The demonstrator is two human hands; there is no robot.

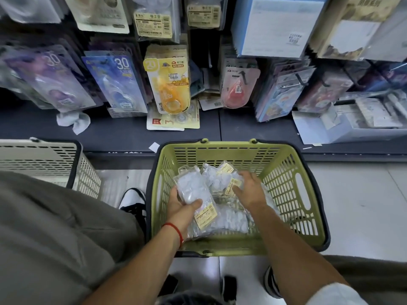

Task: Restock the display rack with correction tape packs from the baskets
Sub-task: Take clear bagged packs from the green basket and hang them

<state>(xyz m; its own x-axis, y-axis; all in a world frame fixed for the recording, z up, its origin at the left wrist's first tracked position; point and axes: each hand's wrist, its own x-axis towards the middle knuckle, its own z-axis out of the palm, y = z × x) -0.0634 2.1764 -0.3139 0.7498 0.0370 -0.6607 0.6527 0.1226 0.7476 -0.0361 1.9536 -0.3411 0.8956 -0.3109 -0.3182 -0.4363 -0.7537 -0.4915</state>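
Green basket [286, 172], left hand [182, 205] grips pack [193, 190], right hand [248, 190] on packs [220, 177]

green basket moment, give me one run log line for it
left hand grips clear pack | right hand reaching into packs | green plastic basket on floor | rack not yet restocked

Even, fairly bright indoor light falls from overhead, with the pale floor tiles right of the green basket [222, 148] washed out to near white. Shadows are soft: a dim patch lies under the dark shelf ledge just behind the basket. Clear wrappers inside the basket give off mild sheen. The wide lens bends straight lines, so the basket rim bows outward. Packs hanging far above and to the left of the basket are smeared and soft; print on them is mostly unreadable.
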